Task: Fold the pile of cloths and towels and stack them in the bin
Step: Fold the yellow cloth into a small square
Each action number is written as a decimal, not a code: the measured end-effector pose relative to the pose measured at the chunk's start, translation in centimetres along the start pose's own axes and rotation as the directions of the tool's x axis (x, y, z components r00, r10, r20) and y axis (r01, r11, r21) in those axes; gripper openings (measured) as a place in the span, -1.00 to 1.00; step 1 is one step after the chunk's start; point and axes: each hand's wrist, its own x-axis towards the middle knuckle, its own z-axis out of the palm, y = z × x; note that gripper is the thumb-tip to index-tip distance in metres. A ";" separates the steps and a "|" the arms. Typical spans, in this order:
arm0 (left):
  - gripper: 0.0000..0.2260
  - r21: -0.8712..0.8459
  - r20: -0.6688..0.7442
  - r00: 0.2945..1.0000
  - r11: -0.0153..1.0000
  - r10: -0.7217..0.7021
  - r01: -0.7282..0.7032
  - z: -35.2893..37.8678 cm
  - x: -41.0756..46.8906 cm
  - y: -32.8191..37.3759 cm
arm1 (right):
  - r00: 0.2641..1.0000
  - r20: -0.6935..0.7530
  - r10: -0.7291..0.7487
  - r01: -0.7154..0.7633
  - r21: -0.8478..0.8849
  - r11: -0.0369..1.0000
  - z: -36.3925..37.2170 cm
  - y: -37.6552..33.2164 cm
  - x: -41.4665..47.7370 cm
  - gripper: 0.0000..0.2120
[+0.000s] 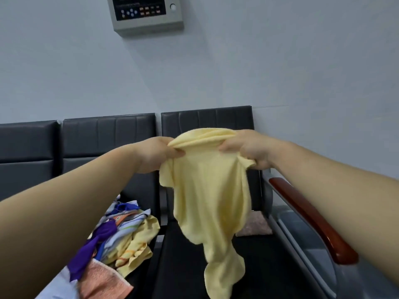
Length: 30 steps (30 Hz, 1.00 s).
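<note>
Step in hand: a yellow towel [210, 190] is held up in the air for spreading; judged to be the opening of a fold, with no crease yet made.

Left hand [158, 153]: clamped on the towel's upper edge at its left end, the cloth bunched between thumb and fingers.

Right hand [248, 147]: clamped on the same upper edge at its right end, fingers curled over a gathered fold.

Hand spacing: the two hands are near each other, with a short arch of slack cloth between them (the edge is not drawn taut).

Towel position: it hangs below and between the hands, twisted and uneven, its lower tail in front of the black seat [185, 262]; whether the tail touches the seat cannot be told.

Next move, as judged: the hands should be slid outward to the corners so that the edge is stretched flat, then the towel halved or laid down on the seat for folding.

Pile [121, 234]: unfolded cloths (purple, striped, yellow, pink) lie on the neighbouring seat, below the left forearm and well apart from the held towel.

Bin: not seen in this view.

Progress, as judged: early, since much of the pile is unfolded.

Risk, as judged: with the edge bunched, a crooked fold is likely.
</note>
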 end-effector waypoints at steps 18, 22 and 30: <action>-0.80 -0.385 -0.101 0.994 0.920 0.029 -0.066 0.4 -0.2 -0.4 | 0.996 0.082 0.035 -0.004 -0.349 0.937 0.4 1.2 0.1 -0.66; -0.81 -0.282 -0.055 0.994 0.953 0.096 -0.108 1.7 -0.8 0.7 | 0.997 -0.030 0.070 -0.062 -0.857 0.511 0.9 1.5 1.0 -0.71; -0.85 0.337 0.020 0.997 0.939 -0.081 0.069 1.5 -0.6 -1.4 | 0.994 -0.096 0.049 -0.077 -0.321 0.944 0.3 1.6 1.2 -0.73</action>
